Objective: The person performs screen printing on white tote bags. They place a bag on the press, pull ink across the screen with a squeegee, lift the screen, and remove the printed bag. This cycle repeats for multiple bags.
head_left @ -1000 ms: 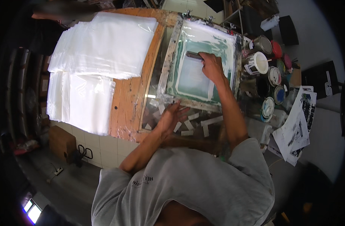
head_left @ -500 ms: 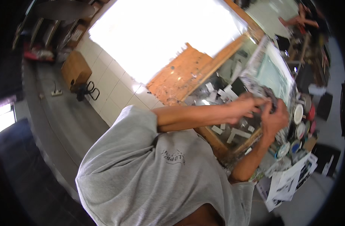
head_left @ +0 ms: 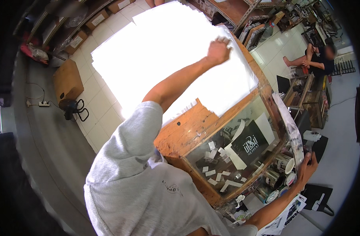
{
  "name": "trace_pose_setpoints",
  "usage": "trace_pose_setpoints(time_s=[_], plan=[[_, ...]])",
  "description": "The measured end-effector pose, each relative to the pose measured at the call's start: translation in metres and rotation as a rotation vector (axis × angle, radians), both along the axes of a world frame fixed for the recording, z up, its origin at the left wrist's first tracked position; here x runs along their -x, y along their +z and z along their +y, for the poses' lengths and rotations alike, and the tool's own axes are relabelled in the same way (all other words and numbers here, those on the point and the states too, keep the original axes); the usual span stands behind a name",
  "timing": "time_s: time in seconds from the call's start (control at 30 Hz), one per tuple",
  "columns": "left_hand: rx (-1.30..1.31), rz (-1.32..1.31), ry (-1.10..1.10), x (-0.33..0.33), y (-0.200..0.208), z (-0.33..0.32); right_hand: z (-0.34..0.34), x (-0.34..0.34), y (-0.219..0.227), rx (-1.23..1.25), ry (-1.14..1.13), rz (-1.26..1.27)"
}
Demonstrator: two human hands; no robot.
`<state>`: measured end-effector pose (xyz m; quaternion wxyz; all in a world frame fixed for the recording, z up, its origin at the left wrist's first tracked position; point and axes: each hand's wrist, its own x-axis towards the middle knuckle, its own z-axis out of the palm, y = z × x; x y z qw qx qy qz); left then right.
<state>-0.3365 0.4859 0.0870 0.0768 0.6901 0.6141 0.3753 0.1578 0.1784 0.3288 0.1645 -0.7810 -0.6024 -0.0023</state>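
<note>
My left hand (head_left: 220,51) reaches across a broad stack of white sheets (head_left: 168,51), its slightly bent, somewhat blurred fingers apart near the far right part of the stack. At the right, my right hand (head_left: 307,167) is closed on the near end of a screen-printing frame (head_left: 289,122). That frame stands raised, seen nearly edge-on, its pale side smeared with dark ink. Beside it is a glass-topped wooden table (head_left: 211,153), with a black card (head_left: 248,143) and several small white pieces showing at the glass.
Paint cans and tubs (head_left: 272,179) crowd the table's right side. Printed papers (head_left: 286,216) and a black bag (head_left: 317,198) lie lower right. Another person (head_left: 321,59) sits at the far right. A cardboard box (head_left: 68,80) stands on the left, shelves at the back.
My hands, earlier together over the inked frame, have parted. My left hand moved far left onto the white sheets. The frame now stands steeper, and the black card shows fully.
</note>
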Motion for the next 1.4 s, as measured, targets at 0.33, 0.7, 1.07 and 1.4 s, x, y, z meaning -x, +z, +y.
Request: trace_pose_setpoints(time_s=[0.33,0.7,1.07,1.4], plan=[[0.271,0.373,-0.036,0.043,-0.053,-0.143,-0.008,-0.002,0.007,-0.005,0.07,0.093],[0.386,0.422,0.267,0.113,-0.024,0.007,-0.01,0.012,0.006,0.01,0.099,0.046],[0.511,0.352,0.311,0.111,-0.025,0.043,-0.022,0.008,-0.022,-0.193,0.166,-0.118],[0.606,0.376,0.021,0.111,-0.002,0.043,-0.043,-0.008,-0.032,-0.106,0.021,-0.162]])
